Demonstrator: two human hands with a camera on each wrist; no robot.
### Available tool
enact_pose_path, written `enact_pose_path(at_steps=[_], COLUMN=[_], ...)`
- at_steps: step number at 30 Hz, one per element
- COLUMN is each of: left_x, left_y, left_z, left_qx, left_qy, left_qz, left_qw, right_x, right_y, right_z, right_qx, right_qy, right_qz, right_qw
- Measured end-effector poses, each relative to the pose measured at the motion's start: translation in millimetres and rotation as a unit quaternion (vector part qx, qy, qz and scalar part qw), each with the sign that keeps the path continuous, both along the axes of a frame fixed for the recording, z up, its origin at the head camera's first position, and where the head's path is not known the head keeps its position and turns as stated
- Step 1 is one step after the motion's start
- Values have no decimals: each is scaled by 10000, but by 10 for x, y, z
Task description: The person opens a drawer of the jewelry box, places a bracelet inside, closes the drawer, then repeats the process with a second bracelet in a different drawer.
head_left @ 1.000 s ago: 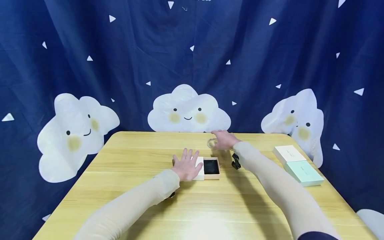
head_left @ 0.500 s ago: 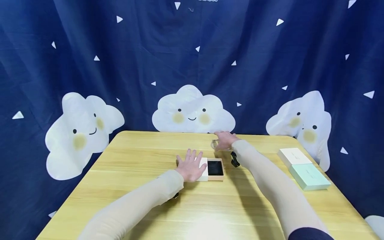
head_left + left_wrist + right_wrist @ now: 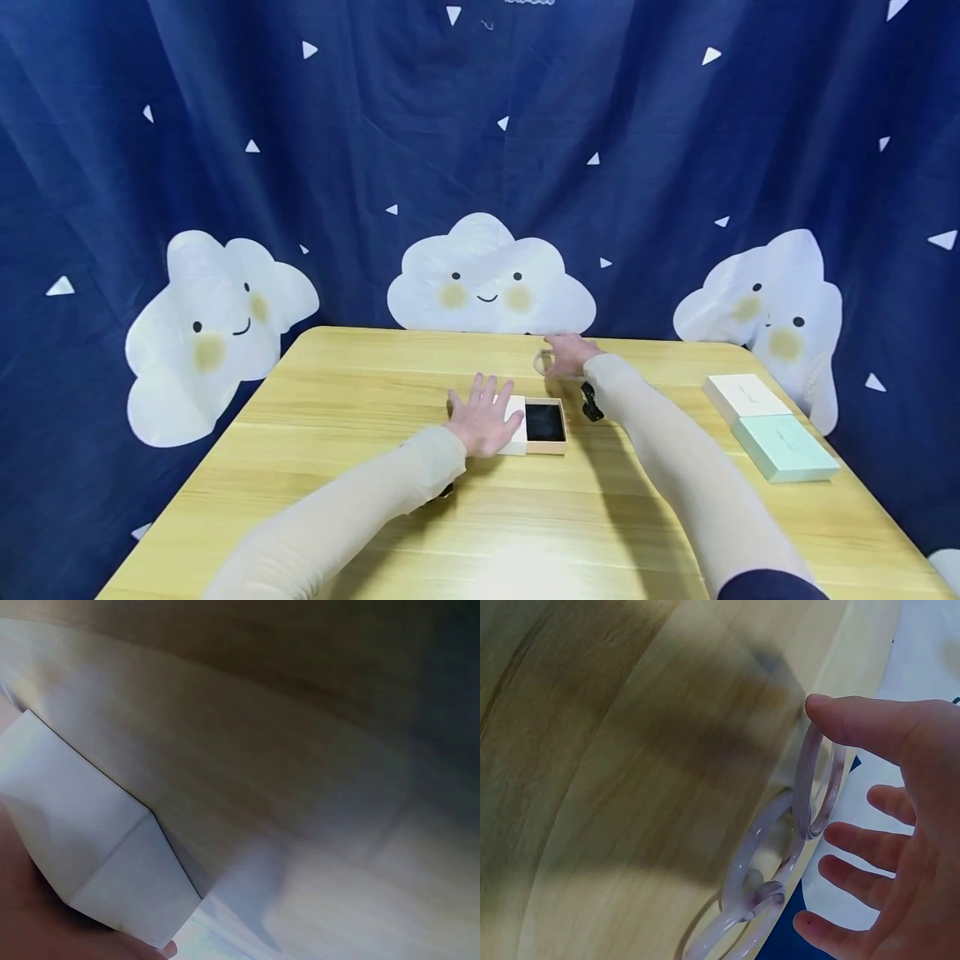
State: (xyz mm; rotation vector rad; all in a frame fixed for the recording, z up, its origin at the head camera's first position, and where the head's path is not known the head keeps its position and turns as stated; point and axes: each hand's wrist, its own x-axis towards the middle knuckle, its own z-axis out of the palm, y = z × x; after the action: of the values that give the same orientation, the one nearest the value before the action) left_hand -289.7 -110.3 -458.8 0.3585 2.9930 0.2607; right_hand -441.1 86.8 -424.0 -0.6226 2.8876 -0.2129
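"Bangles [image 3: 741, 851]: where do we see them?"
"Overlapping on the table [image 3: 337, 400] near its far edge; our right hand [image 3: 928, 836] is beside one, thumb and fingers apart, contact unclear."
"And our left hand [image 3: 483, 423]?"
"Fingers spread, we rest it on a white sleeve [image 3: 517, 433], black-lined tray [image 3: 546, 449] jutting out."

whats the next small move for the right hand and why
Probably, the right hand should curl its fingers toward its thumb to pinch the uppermost bangle: in the right wrist view the thumb overlaps that bangle's upper end, but the fingers are spread. The left hand rests on the white box, whose tray is partly out.
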Motion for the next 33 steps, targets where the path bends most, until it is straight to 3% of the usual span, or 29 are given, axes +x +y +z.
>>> enact_pose_path(at_steps=[8,24,33], left_x=[24,23,17], left_y=[6,4,-5], left_z=[20,33,19], left_qx=[-63,-73,-85], left_qy=[132,180,137], left_qz=[8,-6,-11], left_qw=[9999,9998,9999], right_x=[-124,-13,-106], right_y=[19,-25,-1], right_z=[-106,-54,-112], right_qx=[14,66,76], right_qy=[-3,94,430], right_qz=[-36,-97,116], right_qw=[10000,9999,9990])
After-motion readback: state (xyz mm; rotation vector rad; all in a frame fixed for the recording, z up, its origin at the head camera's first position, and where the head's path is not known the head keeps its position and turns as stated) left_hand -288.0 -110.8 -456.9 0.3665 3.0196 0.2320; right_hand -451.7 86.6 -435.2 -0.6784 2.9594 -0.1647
